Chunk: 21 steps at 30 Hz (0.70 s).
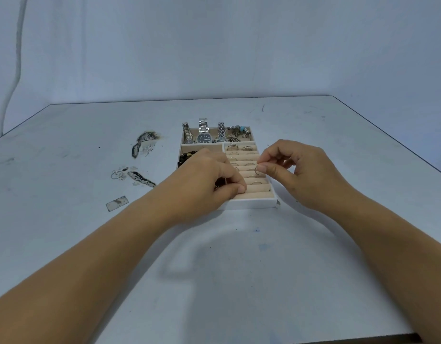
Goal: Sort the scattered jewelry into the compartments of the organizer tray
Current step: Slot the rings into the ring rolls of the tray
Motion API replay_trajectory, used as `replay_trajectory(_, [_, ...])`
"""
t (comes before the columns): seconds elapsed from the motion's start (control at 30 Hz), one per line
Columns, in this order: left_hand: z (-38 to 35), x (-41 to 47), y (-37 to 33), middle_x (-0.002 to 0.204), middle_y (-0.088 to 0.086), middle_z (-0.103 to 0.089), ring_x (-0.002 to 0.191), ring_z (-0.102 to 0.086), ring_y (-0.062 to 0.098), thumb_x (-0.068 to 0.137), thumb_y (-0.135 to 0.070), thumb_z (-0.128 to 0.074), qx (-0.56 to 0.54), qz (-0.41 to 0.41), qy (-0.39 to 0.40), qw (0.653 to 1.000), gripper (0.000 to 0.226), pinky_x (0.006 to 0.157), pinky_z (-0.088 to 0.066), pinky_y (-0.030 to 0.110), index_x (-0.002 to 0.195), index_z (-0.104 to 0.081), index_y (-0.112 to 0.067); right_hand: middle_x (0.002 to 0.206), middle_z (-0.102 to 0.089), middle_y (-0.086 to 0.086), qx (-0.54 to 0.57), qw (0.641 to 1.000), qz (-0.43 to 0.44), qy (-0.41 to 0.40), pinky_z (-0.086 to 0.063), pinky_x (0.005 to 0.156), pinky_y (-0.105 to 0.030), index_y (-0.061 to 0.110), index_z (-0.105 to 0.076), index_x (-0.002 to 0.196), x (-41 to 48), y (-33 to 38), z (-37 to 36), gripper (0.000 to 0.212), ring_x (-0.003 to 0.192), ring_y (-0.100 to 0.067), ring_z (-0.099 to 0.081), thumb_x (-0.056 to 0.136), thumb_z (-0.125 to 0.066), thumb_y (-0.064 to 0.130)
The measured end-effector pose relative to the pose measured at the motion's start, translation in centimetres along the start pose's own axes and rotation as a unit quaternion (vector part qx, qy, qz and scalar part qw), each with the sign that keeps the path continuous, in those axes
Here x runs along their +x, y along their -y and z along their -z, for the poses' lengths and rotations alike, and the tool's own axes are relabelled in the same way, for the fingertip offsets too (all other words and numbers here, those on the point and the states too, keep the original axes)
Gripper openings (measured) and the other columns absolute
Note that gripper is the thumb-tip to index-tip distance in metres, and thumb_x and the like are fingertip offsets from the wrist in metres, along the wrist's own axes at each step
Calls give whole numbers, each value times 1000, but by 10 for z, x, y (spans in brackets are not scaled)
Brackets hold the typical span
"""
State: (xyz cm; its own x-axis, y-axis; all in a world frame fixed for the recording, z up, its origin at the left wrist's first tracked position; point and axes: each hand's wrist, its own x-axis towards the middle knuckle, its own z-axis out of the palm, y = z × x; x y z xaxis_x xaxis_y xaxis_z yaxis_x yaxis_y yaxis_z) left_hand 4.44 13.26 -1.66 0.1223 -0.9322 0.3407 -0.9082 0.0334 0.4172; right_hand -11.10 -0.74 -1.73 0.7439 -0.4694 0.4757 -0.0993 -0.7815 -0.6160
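Note:
A white organizer tray (254, 203) with beige lining sits mid-table. Its far compartments hold three silver watches (204, 135) and a heap of charms and beads (239, 134). Dark bead bracelets (187, 155) lie in the left compartment. Several rings sit in the padded ring rolls (249, 157) on the right. My right hand (296, 170) pinches a thin silver ring (258, 169) just above the ring rolls. My left hand (209, 177) rests over the tray's left side, fingers curled, thumb and fingers pressed at the rolls' edge; what it holds is hidden.
The grey table (214, 256) has dark scorch marks (142, 142) and peeled patches (140, 177) left of the tray. A small rectangular scrap (117, 202) lies at the near left. A pale wall stands behind the table's far edge.

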Motion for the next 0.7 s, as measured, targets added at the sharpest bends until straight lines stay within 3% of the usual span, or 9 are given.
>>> replay_trajectory(0.1, [2, -5, 3, 94, -15, -60, 98, -50, 6, 87, -35, -63, -5, 0, -25, 1000, 11, 82, -38, 16, 94, -72, -32, 76, -63, 18, 0, 1000, 1, 13, -44, 70, -11, 35, -63, 78, -1, 1, 1, 15, 75, 1, -57, 82, -71, 23])
replay_trajectory(0.17, [6, -10, 10, 113, -16, -57, 111, -47, 3, 88, -43, -55, 12, 21, -38, 999, 28, 92, -35, 14, 111, -66, -32, 74, -63, 19, -1, 1000, -3, 23, -42, 70, -8, 37, -63, 78, -1, 3, 3, 16, 75, 3, -57, 81, -71, 24])
replay_trajectory(0.3, [12, -24, 25, 144, -15, -37, 134, -30, 3, 87, -56, -41, 52, 59, -11, 997, 57, 111, -29, 30, 139, -41, -33, 76, -66, 18, -9, 999, -13, 50, -42, 72, -8, 38, -64, 79, -3, 3, 6, 14, 77, 3, -58, 81, -70, 26])
replay_trajectory(0.47, [7, -28, 31, 151, -13, -24, 143, -15, 6, 83, -68, -28, 38, 92, 33, 995, 70, 116, -23, 35, 145, -31, -35, 72, -66, 19, -22, 996, -19, 79, -39, 75, -6, 33, -66, 81, -4, 4, 8, 10, 79, 1, -58, 80, -72, 25])
replay_trajectory(0.7, [5, -28, 32, 152, -13, -22, 143, -14, 7, 85, -66, -29, 40, 96, 37, 994, 67, 115, -24, 35, 144, -32, -34, 76, -65, 15, -50, 994, 0, 102, -43, 74, -14, 33, -68, 78, -5, 9, 9, 7, 84, -1, -56, 79, -72, 28])
